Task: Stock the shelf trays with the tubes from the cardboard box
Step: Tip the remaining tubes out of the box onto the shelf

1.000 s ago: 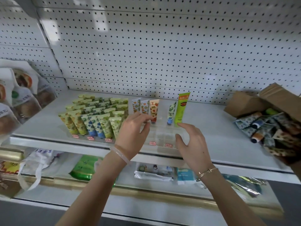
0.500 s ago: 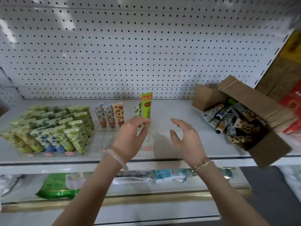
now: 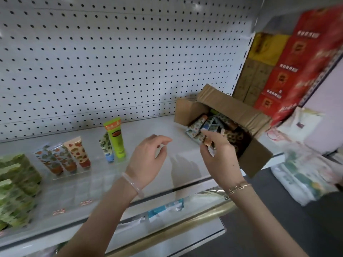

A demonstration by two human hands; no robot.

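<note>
While the right hand (image 3: 220, 156) works at the mouth of the cardboard box (image 3: 233, 108), the left hand (image 3: 148, 154) hovers above the shelf (image 3: 159, 127), between the box and the clear tray (image 3: 89, 184), and holds nothing. The box lies tipped at the right end of the shelf with its open side toward the person, so the loose tubes (image 3: 213, 124) heaped inside can be reached without lifting the box. The right thumb and fingers curl round what appears to be an orange-capped tube (image 3: 208, 144) at the near edge of the heap. Motion blur prevents confirming whether a second tube is held with it. The left fingers are loosely curled and slightly apart, with the thumb near the forefinger, a posture judged ready to receive or steady a tube. In the clear tray, three orange-patterned tubes (image 3: 65, 158), a leaf-patterned tube (image 3: 106, 147) and a tall green tube (image 3: 116, 138) stand cap-down in the rear slots, which keeps the printed faces toward the aisle. At far left, green tubes (image 3: 16, 182) stand packed in rows. Judgement: the step in hand is picking stock from the box, and most slots of the clear tray are not yet stocked.
</note>
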